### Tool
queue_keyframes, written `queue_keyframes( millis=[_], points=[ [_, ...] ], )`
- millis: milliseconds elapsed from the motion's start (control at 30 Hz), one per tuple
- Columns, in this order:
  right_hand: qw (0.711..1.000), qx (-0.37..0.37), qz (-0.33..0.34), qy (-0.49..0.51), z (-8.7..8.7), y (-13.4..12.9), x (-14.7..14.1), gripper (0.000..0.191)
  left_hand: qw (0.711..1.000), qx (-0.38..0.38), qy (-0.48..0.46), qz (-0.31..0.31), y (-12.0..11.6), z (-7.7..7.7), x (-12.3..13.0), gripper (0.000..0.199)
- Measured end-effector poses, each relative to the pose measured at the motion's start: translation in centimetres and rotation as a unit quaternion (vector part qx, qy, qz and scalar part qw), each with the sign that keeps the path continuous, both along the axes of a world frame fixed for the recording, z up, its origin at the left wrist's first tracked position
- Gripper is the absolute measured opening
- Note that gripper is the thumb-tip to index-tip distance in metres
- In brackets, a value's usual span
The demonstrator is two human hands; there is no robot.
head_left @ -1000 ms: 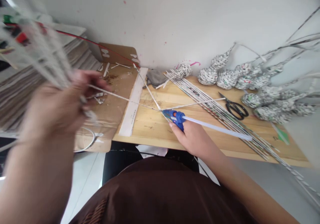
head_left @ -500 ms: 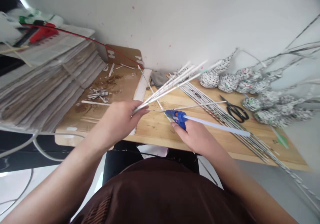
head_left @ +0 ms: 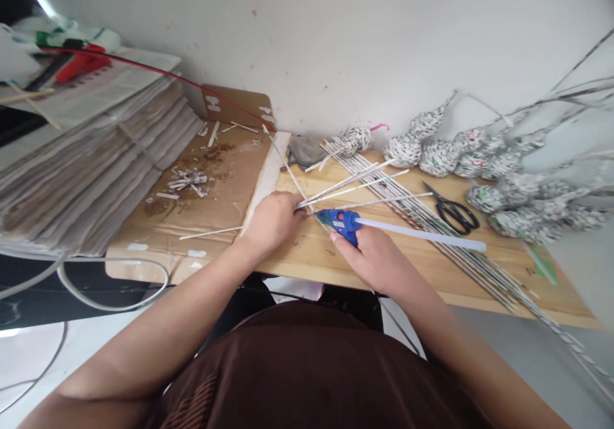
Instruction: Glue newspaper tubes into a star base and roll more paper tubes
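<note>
My right hand (head_left: 367, 256) is wrapped round a blue hot glue gun (head_left: 341, 223), with a long whitish glue stick (head_left: 422, 236) coming out of its back end. The gun's nozzle points left, at a spot where thin rolled paper sticks meet. My left hand (head_left: 278, 219) is closed on a few white rolled paper sticks (head_left: 355, 185) that fan out to the right, just above the board. One more paper stick (head_left: 288, 168) runs from the back left down to the nozzle. My left fingertips lie close beside the nozzle and are partly hidden.
A bundle of rolled paper sticks (head_left: 422, 224) crosses the wooden board (head_left: 307, 256), with black scissors (head_left: 453, 215) beside it. Woven paper gourds (head_left: 439, 157) line the wall. To the left are stained cardboard (head_left: 225, 192) with paper scraps and a tied newspaper stack (head_left: 96, 160).
My left hand has moved right and lowered its paper sticks from a raised slant to nearly flat beside the nozzle. My right hand and the glue gun have hardly moved.
</note>
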State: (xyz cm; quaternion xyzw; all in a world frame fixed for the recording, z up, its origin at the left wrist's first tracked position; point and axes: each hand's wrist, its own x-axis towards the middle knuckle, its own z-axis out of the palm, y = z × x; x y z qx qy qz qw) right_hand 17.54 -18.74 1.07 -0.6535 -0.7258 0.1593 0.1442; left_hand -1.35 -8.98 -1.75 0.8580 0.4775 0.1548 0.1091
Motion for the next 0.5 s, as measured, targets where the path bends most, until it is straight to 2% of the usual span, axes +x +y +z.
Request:
queue_keyframes(
  millis=[233,500],
  points=[
    [1.0,0.015,-0.004,-0.018,0.07,-0.1,-0.19,0.037,0.997,-0.035,-0.068,-0.004,0.06,-0.5,-0.24,0.021],
    [0.999,0.017,-0.003,-0.029,0.3,0.04,0.21,0.034,0.995,-0.053,-0.082,0.0,0.34,-0.55,-0.33,0.022]
  ],
)
